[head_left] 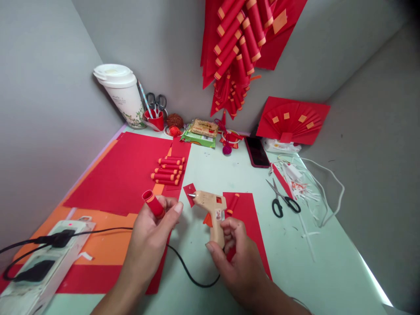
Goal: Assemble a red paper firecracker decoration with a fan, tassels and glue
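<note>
My left hand [154, 218] is closed around a red paper tube [152, 204], tilted with its open end toward the upper left. In my right hand [238, 251] is a beige glue gun [210, 203], held by its handle with the metal nozzle pointing left. The nozzle lies over a small red paper piece [189, 192] on the table, apart from the tube. Beneath the gun, a red sheet [247, 218] carries one finished red roll with orange ends [233, 204]. Several similar red rolls [167, 170] lie stacked beyond my left hand.
A white power strip [65, 258] with black plugs stands at the left; a black cord [193, 280] runs to the gun. Black-handled scissors [280, 201], a phone [257, 152] and white cable [337, 183] lie right. A large cup [121, 96] stands behind; red paper decorations [238, 43] hang above.
</note>
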Demonstrator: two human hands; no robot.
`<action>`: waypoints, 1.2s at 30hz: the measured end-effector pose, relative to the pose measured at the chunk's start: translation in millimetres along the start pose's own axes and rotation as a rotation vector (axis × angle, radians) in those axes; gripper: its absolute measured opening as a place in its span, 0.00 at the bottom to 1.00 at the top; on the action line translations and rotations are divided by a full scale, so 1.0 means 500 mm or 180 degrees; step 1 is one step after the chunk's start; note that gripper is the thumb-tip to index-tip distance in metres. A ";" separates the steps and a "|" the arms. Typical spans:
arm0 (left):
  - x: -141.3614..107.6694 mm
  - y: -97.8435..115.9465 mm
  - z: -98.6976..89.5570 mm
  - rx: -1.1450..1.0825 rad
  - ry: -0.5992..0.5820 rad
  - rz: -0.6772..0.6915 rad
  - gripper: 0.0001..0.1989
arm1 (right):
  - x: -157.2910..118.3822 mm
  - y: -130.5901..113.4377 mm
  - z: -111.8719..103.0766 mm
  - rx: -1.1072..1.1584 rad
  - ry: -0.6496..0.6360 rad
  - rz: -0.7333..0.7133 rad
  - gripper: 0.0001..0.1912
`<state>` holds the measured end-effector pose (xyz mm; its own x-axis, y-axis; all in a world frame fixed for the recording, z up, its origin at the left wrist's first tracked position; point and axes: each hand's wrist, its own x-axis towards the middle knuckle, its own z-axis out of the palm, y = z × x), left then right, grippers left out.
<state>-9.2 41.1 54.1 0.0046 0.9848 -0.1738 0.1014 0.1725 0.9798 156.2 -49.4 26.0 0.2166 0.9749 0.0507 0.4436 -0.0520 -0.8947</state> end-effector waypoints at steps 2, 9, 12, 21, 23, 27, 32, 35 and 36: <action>0.001 -0.001 -0.004 -0.0087 -0.0124 -0.0001 0.15 | 0.000 0.003 0.001 0.0172 -0.0078 0.0239 0.15; -0.005 0.023 0.008 0.0185 -0.0163 0.0002 0.15 | 0.004 0.009 0.005 0.0081 -0.0005 0.0464 0.15; -0.003 0.031 0.016 0.0424 -0.0156 -0.0003 0.15 | 0.004 0.010 0.006 -0.0049 0.0005 0.0415 0.15; 0.011 0.008 0.013 0.0982 0.0186 -0.0070 0.11 | 0.002 0.009 0.013 0.0374 0.0209 0.0597 0.14; 0.011 0.008 0.009 0.1031 0.0225 -0.0069 0.13 | 0.002 0.007 0.012 0.0644 0.0224 0.0774 0.14; 0.013 0.008 -0.003 0.1038 0.0261 0.0035 0.14 | 0.007 0.003 0.005 0.1470 0.0153 0.1017 0.19; 0.011 -0.001 -0.017 0.0821 -0.0032 0.0054 0.12 | 0.018 0.012 -0.015 0.2389 -0.0094 0.1294 0.23; 0.009 -0.003 -0.015 0.0844 -0.0353 0.0009 0.12 | 0.023 0.018 -0.023 0.2730 -0.0371 0.1328 0.15; 0.009 -0.003 -0.013 0.0974 -0.0394 0.0022 0.12 | 0.025 0.019 -0.024 0.2832 -0.0421 0.1336 0.14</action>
<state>-15.6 45.3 52.6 0.1253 0.9725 -0.1964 0.3950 0.1327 0.9090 173.7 -40.5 23.7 0.0839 0.9338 -0.3478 -0.4730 -0.2699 -0.8387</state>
